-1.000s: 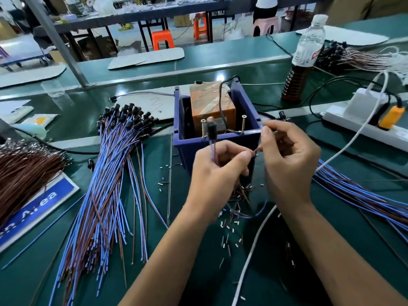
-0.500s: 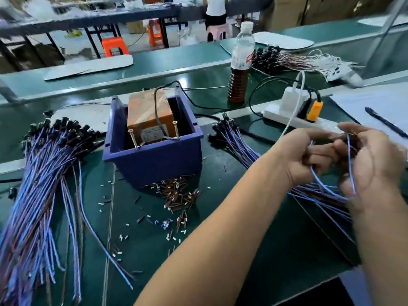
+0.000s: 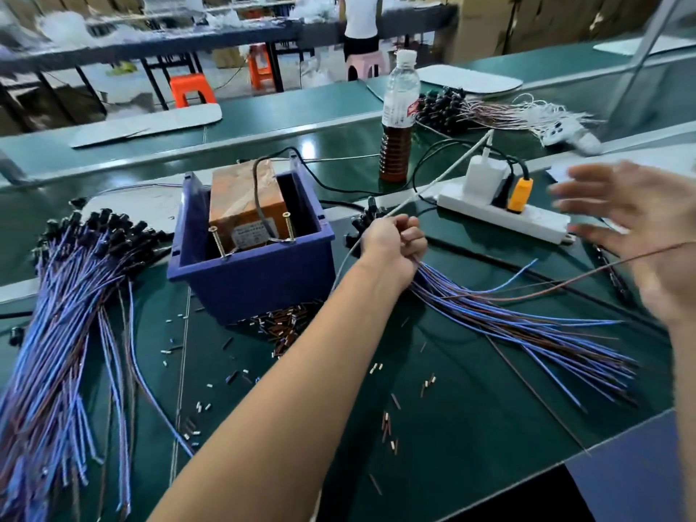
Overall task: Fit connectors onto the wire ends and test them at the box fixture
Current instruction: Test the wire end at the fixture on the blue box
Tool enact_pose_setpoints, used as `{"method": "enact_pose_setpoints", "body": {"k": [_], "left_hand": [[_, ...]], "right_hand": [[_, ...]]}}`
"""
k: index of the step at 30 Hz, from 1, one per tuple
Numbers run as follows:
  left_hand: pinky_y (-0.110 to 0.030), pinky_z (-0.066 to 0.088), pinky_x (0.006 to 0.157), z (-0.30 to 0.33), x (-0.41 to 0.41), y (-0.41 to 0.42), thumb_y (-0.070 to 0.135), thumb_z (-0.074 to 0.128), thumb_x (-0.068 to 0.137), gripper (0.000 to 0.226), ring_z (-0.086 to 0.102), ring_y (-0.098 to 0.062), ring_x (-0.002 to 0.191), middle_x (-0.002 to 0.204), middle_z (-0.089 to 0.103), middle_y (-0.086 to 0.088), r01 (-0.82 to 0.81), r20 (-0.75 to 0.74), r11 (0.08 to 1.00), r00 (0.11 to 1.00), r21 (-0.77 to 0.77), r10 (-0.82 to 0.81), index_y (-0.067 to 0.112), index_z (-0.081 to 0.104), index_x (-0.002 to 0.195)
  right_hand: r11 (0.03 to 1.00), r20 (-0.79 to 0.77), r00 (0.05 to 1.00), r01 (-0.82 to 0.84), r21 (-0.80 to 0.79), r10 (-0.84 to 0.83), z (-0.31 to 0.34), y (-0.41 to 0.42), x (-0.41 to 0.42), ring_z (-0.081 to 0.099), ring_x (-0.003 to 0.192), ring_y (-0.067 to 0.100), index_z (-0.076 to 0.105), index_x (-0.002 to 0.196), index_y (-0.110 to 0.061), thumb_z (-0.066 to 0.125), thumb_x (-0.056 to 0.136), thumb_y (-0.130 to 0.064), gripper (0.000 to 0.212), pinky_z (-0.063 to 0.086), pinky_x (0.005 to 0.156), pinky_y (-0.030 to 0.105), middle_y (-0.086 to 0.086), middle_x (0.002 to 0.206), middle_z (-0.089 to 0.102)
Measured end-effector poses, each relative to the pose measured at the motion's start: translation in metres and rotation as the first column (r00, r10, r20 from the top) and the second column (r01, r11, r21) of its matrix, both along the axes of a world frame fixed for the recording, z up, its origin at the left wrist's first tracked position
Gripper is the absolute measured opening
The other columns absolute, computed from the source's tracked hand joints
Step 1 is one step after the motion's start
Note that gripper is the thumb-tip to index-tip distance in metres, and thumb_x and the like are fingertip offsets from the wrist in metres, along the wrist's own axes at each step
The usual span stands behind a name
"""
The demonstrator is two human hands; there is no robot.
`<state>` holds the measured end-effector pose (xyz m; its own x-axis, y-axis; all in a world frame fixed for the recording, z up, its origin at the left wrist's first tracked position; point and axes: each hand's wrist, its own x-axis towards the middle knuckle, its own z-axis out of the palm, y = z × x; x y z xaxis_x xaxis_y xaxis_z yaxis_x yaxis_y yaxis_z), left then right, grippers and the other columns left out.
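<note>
My left hand (image 3: 395,244) grips the connector end of the right wire bundle (image 3: 527,333), a fan of blue and brown wires lying on the green mat. My right hand (image 3: 640,235) hovers blurred at the far right with fingers spread, and a brown wire (image 3: 565,282) crosses in front of its palm. The blue box fixture (image 3: 252,269) stands at the centre, with an orange block and two upright brass screws inside. A larger bundle of wires with black connectors (image 3: 67,314) lies to the left. Loose small connectors (image 3: 282,325) are scattered in front of the box.
A white power strip (image 3: 501,216) with a white charger and an orange plug lies behind my left hand. A bottle of brown liquid (image 3: 397,118) stands farther back. Another wire bundle (image 3: 489,114) lies beyond it. A person stands at a far table.
My left hand has dropped to the mat and closed round the right bundle's connector end. My right hand has let go, opened and swung away to the right. The view has shifted right.
</note>
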<state>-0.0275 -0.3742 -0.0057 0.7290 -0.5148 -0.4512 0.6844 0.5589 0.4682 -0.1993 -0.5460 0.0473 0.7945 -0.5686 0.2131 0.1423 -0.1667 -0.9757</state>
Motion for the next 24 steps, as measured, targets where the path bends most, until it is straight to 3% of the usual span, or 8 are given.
{"method": "enact_pose_setpoints", "body": {"k": [3, 6, 8, 10, 12, 16, 19, 24], "left_hand": [[-0.014, 0.016, 0.029, 0.0, -0.001, 0.004, 0.003, 0.031, 0.105, 0.03, 0.029, -0.005, 0.029, 0.068, 0.041, -0.002, -0.044, 0.084, 0.996, 0.996, 0.076, 0.037, 0.014, 0.04, 0.078], [-0.016, 0.018, 0.029, -0.002, 0.004, 0.013, 0.005, 0.033, 0.106, 0.025, 0.031, -0.005, 0.031, 0.066, 0.047, -0.003, -0.13, 0.156, 0.981, 0.982, 0.141, 0.108, 0.013, 0.045, 0.086], [-0.015, 0.019, 0.031, -0.004, 0.008, 0.02, 0.007, 0.032, 0.107, 0.023, 0.032, -0.006, 0.032, 0.066, 0.047, -0.004, -0.177, 0.172, 0.973, 0.973, 0.145, 0.151, 0.012, 0.046, 0.089], [-0.015, 0.019, 0.031, -0.005, 0.009, 0.02, 0.007, 0.031, 0.107, 0.024, 0.032, -0.006, 0.032, 0.065, 0.045, -0.003, -0.227, 0.164, 0.965, 0.965, 0.132, 0.204, 0.012, 0.045, 0.089], [-0.014, 0.019, 0.031, -0.004, 0.008, 0.012, 0.006, 0.031, 0.105, 0.023, 0.032, -0.007, 0.031, 0.06, 0.043, -0.002, -0.261, 0.133, 0.959, 0.96, 0.109, 0.247, 0.013, 0.043, 0.087], [-0.013, 0.018, 0.035, -0.001, 0.01, 0.004, 0.008, 0.036, 0.102, 0.027, 0.029, -0.01, 0.029, 0.054, 0.038, 0.001, -0.257, 0.086, 0.962, 0.965, 0.095, 0.249, 0.016, 0.038, 0.077], [-0.015, 0.023, 0.032, -0.001, 0.013, 0.011, 0.006, 0.033, 0.104, 0.026, 0.036, -0.009, 0.034, 0.064, 0.04, -0.002, -0.306, 0.106, 0.95, 0.948, 0.065, 0.299, 0.013, 0.041, 0.08], [-0.014, 0.034, 0.035, 0.01, 0.018, 0.014, -0.001, 0.03, 0.104, 0.028, 0.045, -0.011, 0.041, 0.07, 0.048, -0.009, -0.365, 0.093, 0.931, 0.927, 0.005, 0.363, 0.007, 0.047, 0.083]], "right_hand": [[0.966, -0.022, 0.989, -0.149, -0.212, 0.147, 0.004, 0.025, 0.009, 0.076, 0.096, 0.021, 0.073, 0.115, -0.01, 0.056, 0.102, -0.044, 0.04, 0.061, 0.084, 0.027, 0.007, 0.108, 0.079], [0.994, 0.102, 0.989, -0.098, -0.053, 0.103, 0.019, -0.002, 0.005, 0.074, 0.095, 0.018, 0.069, 0.127, -0.018, 0.043, 0.112, -0.023, 0.03, 0.061, 0.079, 0.028, 0.003, 0.111, 0.075], [0.996, 0.021, 0.996, -0.085, 0.017, 0.085, 0.035, -0.021, 0.003, 0.074, 0.082, 0.01, 0.057, 0.145, -0.015, 0.03, 0.115, -0.021, 0.041, 0.06, 0.066, 0.023, 0.001, 0.103, 0.074], [0.985, -0.11, 0.987, -0.129, -0.115, 0.116, 0.037, -0.011, 0.013, 0.072, 0.071, 0.009, 0.071, 0.126, -0.025, 0.033, 0.114, -0.028, 0.04, 0.058, 0.058, 0.027, -0.002, 0.091, 0.077], [0.88, -0.273, 0.952, -0.243, -0.408, 0.136, 0.023, 0.033, 0.032, 0.073, 0.079, 0.014, 0.079, 0.101, -0.026, 0.058, 0.106, -0.036, 0.024, 0.058, 0.07, 0.036, -0.001, 0.091, 0.078], [0.629, -0.538, 0.838, -0.47, -0.62, 0.096, -0.017, 0.094, 0.063, 0.07, 0.098, 0.014, 0.074, 0.118, -0.026, 0.077, 0.092, -0.037, 0.029, 0.055, 0.094, 0.037, -0.005, 0.105, 0.076], [0.702, -0.476, 0.864, -0.44, -0.559, 0.162, -0.028, 0.097, 0.067, 0.071, 0.08, 0.009, 0.068, 0.118, -0.032, 0.082, 0.088, -0.029, 0.033, 0.054, 0.08, 0.029, -0.009, 0.084, 0.075], [0.657, -0.537, 0.833, -0.481, -0.58, 0.136, -0.022, 0.072, 0.059, 0.062, 0.044, 0.003, 0.07, 0.106, -0.029, 0.072, 0.096, -0.028, 0.01, 0.04, 0.048, 0.011, -0.012, 0.065, 0.074]]}}
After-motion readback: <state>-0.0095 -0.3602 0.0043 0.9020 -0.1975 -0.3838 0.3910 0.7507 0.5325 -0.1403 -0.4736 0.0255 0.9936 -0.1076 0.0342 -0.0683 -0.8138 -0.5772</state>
